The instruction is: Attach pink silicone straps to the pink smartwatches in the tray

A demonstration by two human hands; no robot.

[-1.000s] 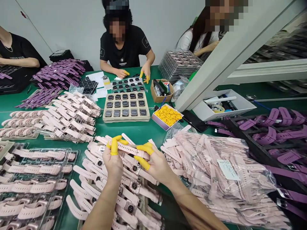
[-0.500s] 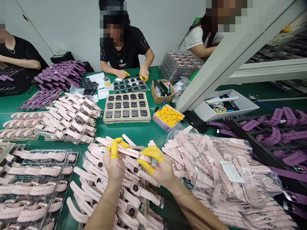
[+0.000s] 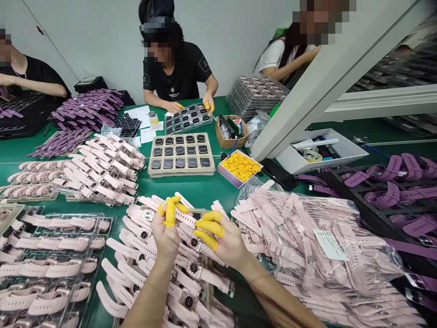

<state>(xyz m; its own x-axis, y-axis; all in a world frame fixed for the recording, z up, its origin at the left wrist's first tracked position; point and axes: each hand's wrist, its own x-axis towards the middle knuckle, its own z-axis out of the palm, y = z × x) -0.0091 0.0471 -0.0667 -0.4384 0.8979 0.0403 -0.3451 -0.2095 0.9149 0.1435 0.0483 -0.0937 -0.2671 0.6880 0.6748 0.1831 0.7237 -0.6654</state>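
A pale pink watch strap (image 3: 186, 216) with a row of holes stretches between my two hands. My left hand (image 3: 168, 230), with yellow finger cots on its fingertips, is closed on one end of it. Thumb and fingers of my right hand (image 3: 223, 237), also in yellow cots, pinch the other end and hide what lies between them. Beneath my hands lie several pink-strapped watches (image 3: 194, 268) in slanting rows, with round dark sensors facing up. To the right of my right hand spreads a pile of bagged pink straps (image 3: 300, 228).
Trays of pink watches (image 3: 58, 269) stand at left. Ahead are a tray of square dark watch faces (image 3: 180, 150), a box of yellow finger cots (image 3: 240, 167) and a cardboard box (image 3: 231, 135). A slanting white post (image 3: 307, 86) rises at right. A co-worker (image 3: 177, 73) sits opposite.
My right hand's fingers have closed in on the strap's end, and both hands are slightly nearer each other. Across the table, the co-worker has tilted up a clear tray of watch faces.
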